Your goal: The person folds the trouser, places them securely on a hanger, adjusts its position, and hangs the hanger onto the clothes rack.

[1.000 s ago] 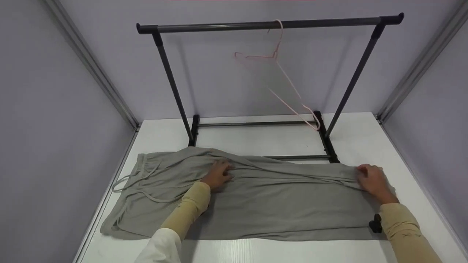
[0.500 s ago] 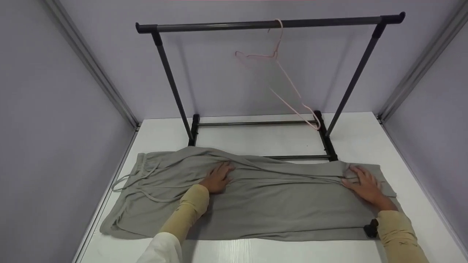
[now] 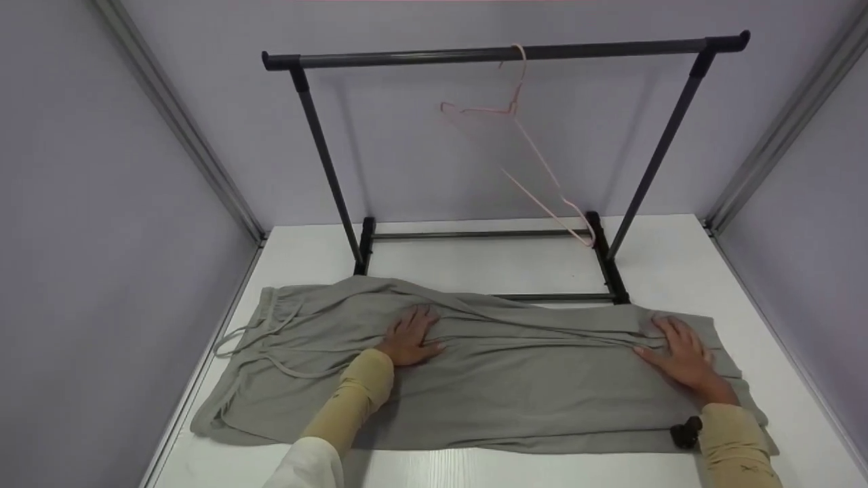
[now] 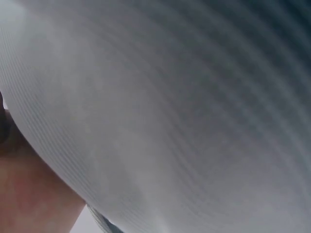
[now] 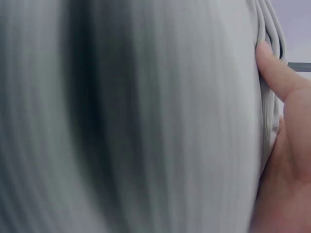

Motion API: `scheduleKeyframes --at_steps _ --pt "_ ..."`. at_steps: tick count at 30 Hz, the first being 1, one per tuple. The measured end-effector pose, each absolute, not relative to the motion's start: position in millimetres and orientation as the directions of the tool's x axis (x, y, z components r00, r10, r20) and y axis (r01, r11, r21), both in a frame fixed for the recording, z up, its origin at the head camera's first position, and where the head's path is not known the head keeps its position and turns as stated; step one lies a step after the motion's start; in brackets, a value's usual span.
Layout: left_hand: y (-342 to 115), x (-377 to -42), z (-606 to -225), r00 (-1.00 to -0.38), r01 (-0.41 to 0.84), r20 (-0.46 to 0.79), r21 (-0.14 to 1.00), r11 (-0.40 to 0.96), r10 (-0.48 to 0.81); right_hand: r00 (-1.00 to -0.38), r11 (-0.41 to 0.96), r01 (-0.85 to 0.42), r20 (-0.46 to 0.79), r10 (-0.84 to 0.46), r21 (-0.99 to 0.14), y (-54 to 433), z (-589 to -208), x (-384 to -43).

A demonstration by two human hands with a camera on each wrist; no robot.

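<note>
Grey drawstring pants (image 3: 536, 386) lie folded lengthwise on the white table, waistband at the left and leg ends at the right. My left hand (image 3: 410, 337) rests with spread fingers on their upper middle part. Near the leg ends, my right hand (image 3: 685, 356) lies on the cloth, fingers spread. The drawstring (image 3: 291, 371) loops over the waist area. Grey cloth close to the lens fills most of the left wrist view. In the right wrist view, the thumb of the right hand (image 5: 296, 131) touches the pants (image 5: 194, 97).
Behind the pants stands a black clothes rack (image 3: 420, 57), its front base bar partly covered by the cloth. A pink hanger (image 3: 542, 159) hangs from its top rail. Grey walls enclose the white table (image 3: 434, 468) at the back and sides.
My right hand has let go of the pants' right upper edge and now lies flat, slightly left and lower. My left hand's fingers have spread out on the cloth.
</note>
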State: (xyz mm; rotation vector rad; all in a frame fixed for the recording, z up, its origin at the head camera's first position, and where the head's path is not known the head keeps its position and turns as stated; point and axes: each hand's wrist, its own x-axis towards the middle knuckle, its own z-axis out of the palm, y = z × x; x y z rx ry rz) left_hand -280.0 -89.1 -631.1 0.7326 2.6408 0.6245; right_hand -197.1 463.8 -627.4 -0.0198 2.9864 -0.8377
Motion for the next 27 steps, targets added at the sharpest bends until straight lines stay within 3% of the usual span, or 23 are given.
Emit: scheduleKeyframes --at_steps 13,20,27 --pt "-89 -266 -623 -0.807 0.424 -0.181 0.486 0.765 0.562 -0.999 0.865 0.035 -0.048 0.013 -0.501 458 -634 -189" --pt "-90 -254 -609 -0.785 0.42 -0.218 0.498 0.758 0.579 -0.998 0.831 0.045 -0.065 0.011 -0.554 459 -630 -180" --pt "-93 -257 -620 -0.788 0.416 -0.208 0.515 0.75 0.58 -0.998 0.82 0.042 -0.061 0.009 -0.571 458 -626 -175"
